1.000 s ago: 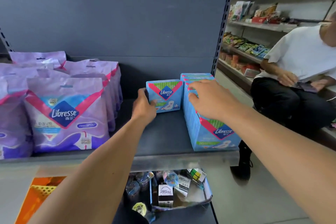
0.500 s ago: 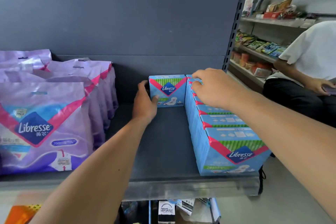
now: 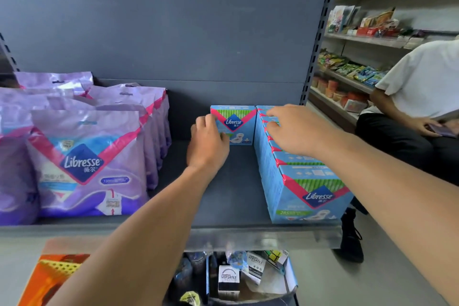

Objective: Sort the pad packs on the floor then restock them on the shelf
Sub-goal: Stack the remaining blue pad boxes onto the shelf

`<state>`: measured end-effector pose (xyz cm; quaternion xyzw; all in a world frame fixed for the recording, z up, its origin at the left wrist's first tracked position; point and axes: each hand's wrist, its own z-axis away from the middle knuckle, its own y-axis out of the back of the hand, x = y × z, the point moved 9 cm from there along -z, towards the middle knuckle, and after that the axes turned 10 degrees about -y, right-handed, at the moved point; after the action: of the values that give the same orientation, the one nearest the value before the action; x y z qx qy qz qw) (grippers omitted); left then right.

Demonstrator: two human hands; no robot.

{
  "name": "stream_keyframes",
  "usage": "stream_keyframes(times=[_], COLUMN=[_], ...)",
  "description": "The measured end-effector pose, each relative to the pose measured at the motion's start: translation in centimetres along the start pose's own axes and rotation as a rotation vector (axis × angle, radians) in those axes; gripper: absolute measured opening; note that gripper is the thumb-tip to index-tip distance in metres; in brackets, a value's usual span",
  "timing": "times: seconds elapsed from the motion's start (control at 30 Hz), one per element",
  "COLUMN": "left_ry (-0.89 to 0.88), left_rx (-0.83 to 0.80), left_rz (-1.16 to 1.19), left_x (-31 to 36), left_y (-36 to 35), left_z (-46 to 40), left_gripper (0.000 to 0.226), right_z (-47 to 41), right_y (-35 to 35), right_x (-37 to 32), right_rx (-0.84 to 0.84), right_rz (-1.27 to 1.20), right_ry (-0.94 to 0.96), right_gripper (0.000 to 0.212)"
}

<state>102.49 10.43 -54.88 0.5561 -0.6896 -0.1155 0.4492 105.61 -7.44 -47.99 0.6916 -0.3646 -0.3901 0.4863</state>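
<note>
- Blue pad box [image 3: 233, 125] at shelf [image 3: 231, 196] rear, touching blue row [image 3: 285, 156] on its left.
- L hand [image 3: 207, 143] grips box's left edge; R hand [image 3: 295, 129] fingers flat, grasping nothing, on row top.
- Push box square w/ row, steady row w/ R.

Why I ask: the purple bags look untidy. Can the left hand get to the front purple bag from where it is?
Probably yes: the left hand is at the lone blue pack, and only bare shelf separates it from the front purple bag.

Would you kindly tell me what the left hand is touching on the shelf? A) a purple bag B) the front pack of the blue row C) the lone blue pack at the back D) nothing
C: the left hand grips the lone blue pack standing at the shelf's back.
</note>
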Motion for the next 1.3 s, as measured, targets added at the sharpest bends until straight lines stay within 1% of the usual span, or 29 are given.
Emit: stream_keyframes(times=[0.1, 0.17, 0.27, 0.33, 0.4, 0.57, 0.73, 0.87, 1.0, 1.13, 1.23, 1.3], left_ry=[-0.166, -0.251, -0.361, -0.425, -0.505, -0.729, -0.921, -1.049, -1.155, -1.241, -1.28, -1.298], left_rx=[-0.011, -0.01, -0.062, -0.142, -0.217, -0.323, -0.489, -0.647, -0.86, -0.995, -1.115, -1.204], left_rz=[-0.172, -0.217, -0.171, -0.145, -0.133, -0.091, -0.075, -0.017, 0.046, 0.146, 0.218, 0.222], left_x=[3.5, 6.3, 11.3, 15.1, 19.4, 30.4, 40.4, 46.3, 50.1, 53.2, 54.4, 54.3], left_y=[2.6, 4.5, 6.8, 7.3, 7.2, 4.9, 0.4, -4.6, -10.3, -14.8, -18.0, -20.6], left_z=[1.2, 1.9, 3.3, 4.5, 6.3, 12.2, 20.6, 29.0, 38.4, 47.4, 53.7, 57.6], left_gripper=[0.031, 0.031, 0.032, 0.036, 0.038, 0.039, 0.039, 0.04, 0.044, 0.041, 0.038, 0.038], right_z=[2.6, 4.8, 8.4, 10.9, 13.5, 21.8, 32.5, 41.8, 51.1, 60.9, 68.1, 72.4], right_y=[1.3, 2.6, 4.7, 6.2, 7.5, 9.5, 10.2, 8.9, 4.9, -0.2, -3.7, -6.3], right_x=[0.5, 1.1, 2.8, 4.3, 6.6, 14.2, 23.2, 30.1, 35.7, 40.5, 43.6, 45.2], right_rx=[0.02, 0.028, 0.047, 0.068, 0.088, 0.112, 0.097, 0.062, -0.021, -0.093, -0.138, -0.188], right_rz=[0.042, 0.052, 0.048, 0.04, 0.052, 0.082, 0.105, 0.15, 0.11, 0.034, -0.031, -0.088], right_ry=[-0.003, -0.036, -0.077, -0.095, -0.143, -0.306, -0.559, -0.781, -1.029, -1.287, -1.48, -1.602], right_gripper=[0.037, 0.038, 0.04, 0.042, 0.042, 0.045, 0.045, 0.042, 0.046, 0.048, 0.046, 0.045])
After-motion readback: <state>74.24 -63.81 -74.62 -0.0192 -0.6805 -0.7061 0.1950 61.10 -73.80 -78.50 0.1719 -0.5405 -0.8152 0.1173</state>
